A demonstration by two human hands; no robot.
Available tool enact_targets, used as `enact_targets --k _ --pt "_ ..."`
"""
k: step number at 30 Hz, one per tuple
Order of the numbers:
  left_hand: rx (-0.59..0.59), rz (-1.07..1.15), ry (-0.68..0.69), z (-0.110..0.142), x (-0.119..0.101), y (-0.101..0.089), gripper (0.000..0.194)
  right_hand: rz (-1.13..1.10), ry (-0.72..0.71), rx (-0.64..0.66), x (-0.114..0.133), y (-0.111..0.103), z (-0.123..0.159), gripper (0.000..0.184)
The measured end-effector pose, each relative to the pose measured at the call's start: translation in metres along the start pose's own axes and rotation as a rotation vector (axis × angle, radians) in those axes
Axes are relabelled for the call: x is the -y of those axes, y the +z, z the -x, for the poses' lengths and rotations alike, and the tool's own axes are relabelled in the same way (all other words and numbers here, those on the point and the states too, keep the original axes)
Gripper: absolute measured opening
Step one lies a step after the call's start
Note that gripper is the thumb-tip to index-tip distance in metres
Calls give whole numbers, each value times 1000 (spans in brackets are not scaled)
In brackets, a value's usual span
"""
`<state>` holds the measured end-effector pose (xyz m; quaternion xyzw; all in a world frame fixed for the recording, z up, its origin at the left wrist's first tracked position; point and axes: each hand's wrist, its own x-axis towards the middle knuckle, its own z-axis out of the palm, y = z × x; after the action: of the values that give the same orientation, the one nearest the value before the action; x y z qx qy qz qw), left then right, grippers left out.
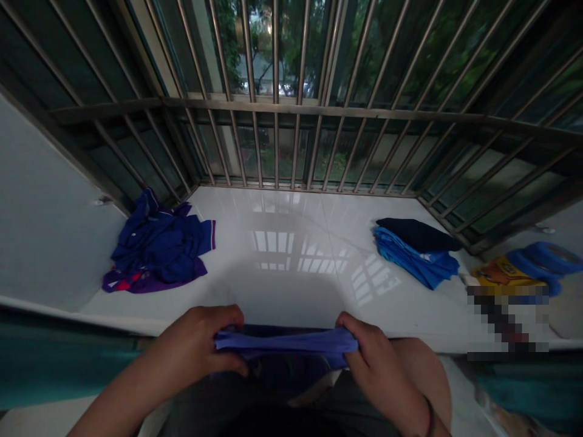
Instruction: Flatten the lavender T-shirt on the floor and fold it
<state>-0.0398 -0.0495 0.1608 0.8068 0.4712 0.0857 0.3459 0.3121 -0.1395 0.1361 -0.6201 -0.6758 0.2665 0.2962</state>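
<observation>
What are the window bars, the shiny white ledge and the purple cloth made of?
Window bars: probably metal, smooth, with silvery glints. White ledge: perhaps tile or polished stone; it's glossy, with bright reflections. Purple cloth: matte fabric, faintly creased, held between the left hand and right hand; I can't tell which fibre.

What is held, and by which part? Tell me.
A purple cloth: the left hand grips one end of its pale edge, the right hand the other.

Dim light is coming through the window (286, 64), pale reflections (276, 241) are gleaming on the glossy ledge (228, 209), the lower centre is sinking into darkness, and blocky pixels (501, 318) are hiding a patch at right.
</observation>
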Motion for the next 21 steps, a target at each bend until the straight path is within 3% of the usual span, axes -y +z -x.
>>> enact_targets --k 3,6,10,14,18,21 --pt "21 -27 73 -9 13 -5 1 38 -15 -23 1 -14 5 24" --pt "-90 15 75 -15 28 -3 13 73 24 -132 -16 -23 10 25" --pt "-225 174 -28 -19 43 16 20 117 117 -261 -36 -28 18 39" --pt "-305 327 -51 -24 51 39 32 78 149 -118 -32 -31 20 43" --pt "-289 409 7 -33 55 48 39 -8 193 -115 -23 -32 19 47" --pt "-447 346 68 -39 55 46 39 -59 192 -78 -18 -34 19 46"
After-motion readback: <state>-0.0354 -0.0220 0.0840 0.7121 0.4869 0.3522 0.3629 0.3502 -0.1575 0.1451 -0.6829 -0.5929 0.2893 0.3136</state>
